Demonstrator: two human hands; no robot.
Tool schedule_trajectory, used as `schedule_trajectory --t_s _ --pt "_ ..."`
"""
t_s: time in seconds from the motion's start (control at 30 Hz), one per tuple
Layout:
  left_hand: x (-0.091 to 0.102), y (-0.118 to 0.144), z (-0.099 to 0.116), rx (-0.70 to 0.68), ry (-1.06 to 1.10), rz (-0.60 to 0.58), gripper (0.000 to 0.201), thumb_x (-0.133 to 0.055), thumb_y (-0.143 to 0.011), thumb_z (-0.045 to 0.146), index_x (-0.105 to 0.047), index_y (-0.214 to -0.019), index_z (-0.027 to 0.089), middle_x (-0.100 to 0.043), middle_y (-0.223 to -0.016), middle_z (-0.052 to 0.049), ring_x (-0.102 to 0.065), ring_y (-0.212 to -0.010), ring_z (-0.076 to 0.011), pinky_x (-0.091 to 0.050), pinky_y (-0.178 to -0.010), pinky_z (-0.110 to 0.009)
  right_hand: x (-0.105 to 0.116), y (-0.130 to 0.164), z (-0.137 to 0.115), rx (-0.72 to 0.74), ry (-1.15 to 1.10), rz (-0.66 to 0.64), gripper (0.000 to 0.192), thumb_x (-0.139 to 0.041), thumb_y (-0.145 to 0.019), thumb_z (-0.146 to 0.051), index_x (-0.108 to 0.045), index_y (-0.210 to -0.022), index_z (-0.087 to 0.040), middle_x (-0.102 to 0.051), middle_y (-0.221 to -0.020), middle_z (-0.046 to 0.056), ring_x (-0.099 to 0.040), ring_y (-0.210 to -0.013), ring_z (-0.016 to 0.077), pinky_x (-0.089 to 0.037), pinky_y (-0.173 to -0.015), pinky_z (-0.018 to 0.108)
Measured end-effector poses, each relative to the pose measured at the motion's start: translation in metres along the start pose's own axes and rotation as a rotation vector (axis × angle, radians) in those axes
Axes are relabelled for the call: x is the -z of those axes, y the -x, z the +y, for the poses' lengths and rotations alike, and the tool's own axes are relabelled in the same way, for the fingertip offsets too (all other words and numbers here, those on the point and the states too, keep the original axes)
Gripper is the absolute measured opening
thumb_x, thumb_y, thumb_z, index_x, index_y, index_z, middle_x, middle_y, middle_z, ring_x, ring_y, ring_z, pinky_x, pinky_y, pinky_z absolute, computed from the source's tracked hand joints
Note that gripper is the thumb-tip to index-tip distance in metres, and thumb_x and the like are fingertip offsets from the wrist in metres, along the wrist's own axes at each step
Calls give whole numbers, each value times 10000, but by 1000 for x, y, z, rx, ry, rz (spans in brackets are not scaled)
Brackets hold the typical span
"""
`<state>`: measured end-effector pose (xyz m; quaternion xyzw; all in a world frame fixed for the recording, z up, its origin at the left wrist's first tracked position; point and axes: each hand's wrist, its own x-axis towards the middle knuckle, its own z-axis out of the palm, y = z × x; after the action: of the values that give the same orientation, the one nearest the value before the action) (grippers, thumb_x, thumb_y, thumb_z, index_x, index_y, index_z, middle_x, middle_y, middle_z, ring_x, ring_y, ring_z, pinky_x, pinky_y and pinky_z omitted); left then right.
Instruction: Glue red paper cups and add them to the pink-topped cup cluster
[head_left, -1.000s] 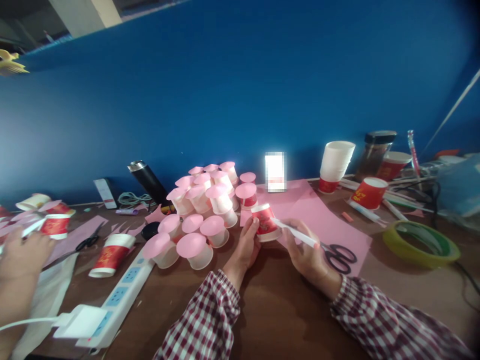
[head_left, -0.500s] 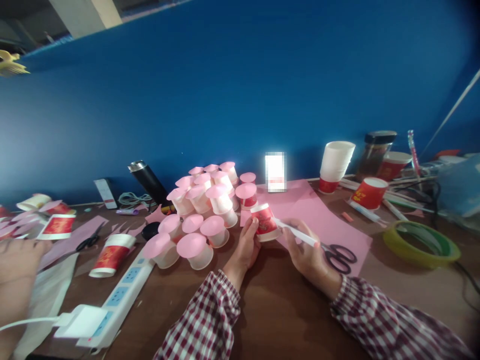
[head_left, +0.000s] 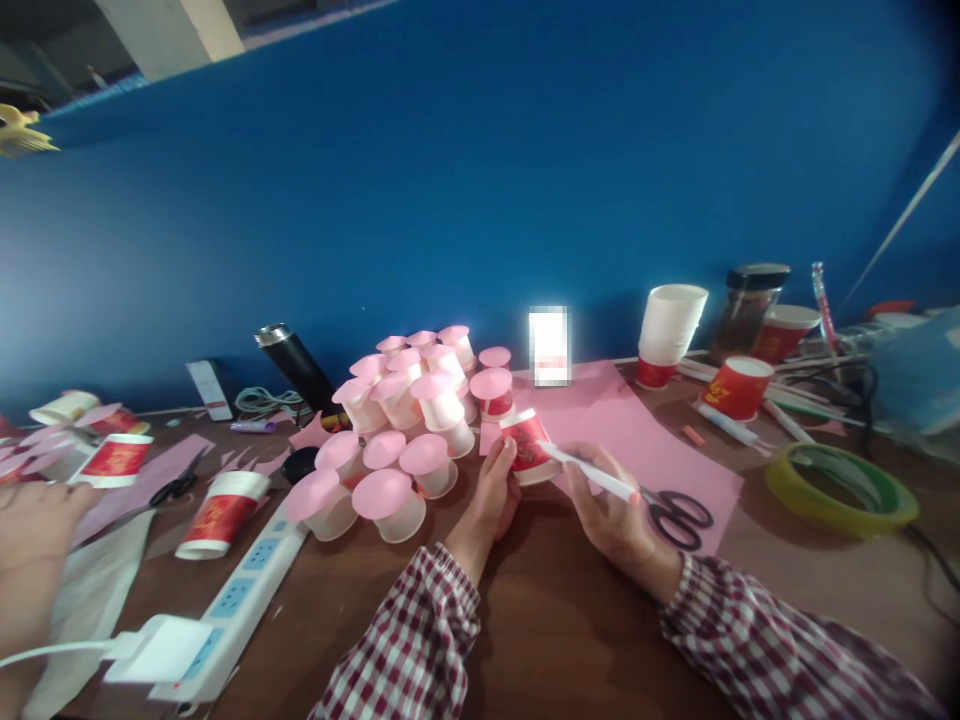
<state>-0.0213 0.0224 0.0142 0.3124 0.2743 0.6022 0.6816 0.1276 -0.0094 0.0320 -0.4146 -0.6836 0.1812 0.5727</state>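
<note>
My left hand (head_left: 491,490) is closed around a red and white paper cup (head_left: 529,448), which it holds tilted with its rim toward the table. Pinched in my right hand (head_left: 611,505) is a slim white pen-like tool (head_left: 600,477) with an orange end. Its tip meets the cup's side, or comes very close to it. Beneath my right hand, dark-handled scissors (head_left: 682,520) rest on pink paper (head_left: 637,430); their blades are hidden. Left of my left hand, several upside-down paper cups carry pink paper discs (head_left: 384,492).
A white power strip (head_left: 240,600) with a plugged-in charger lies at the left, near another person's hand (head_left: 37,530). Stacked cups (head_left: 671,330), a lidded jar (head_left: 750,310) and a yellow-green tape roll (head_left: 840,490) stand at the right. A black flask (head_left: 296,365) leans behind.
The white tool's tip has shifted slightly down and left across the cup, with my right hand tilting a little. My left hand stays around the cup.
</note>
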Motion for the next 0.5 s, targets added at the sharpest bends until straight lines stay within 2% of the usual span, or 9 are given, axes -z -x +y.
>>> schedule_trajectory --t_s 0.23,0.5 --pt "-1 0 -1 9 14 6 271 -723 -823 358 -668 -1022 183 -715 -1059 -55 -621 -1137 -227 -424 -1050 -363 -1 1 4 32 35 21 158 -472 -991 -303 -588 -1034 -204 -687 -938 76 -657 -803 195 -527 -649 293" --pt "0 1 1 16 -3 -30 285 -713 -832 373 -667 -1038 182 -716 -1061 -64 -632 -1121 -242 -447 -1035 -398 -3 0 7 30 44 18 139 -494 -982 -293 -589 -1032 -205 -681 -918 66 -654 -797 189 -534 -666 296"
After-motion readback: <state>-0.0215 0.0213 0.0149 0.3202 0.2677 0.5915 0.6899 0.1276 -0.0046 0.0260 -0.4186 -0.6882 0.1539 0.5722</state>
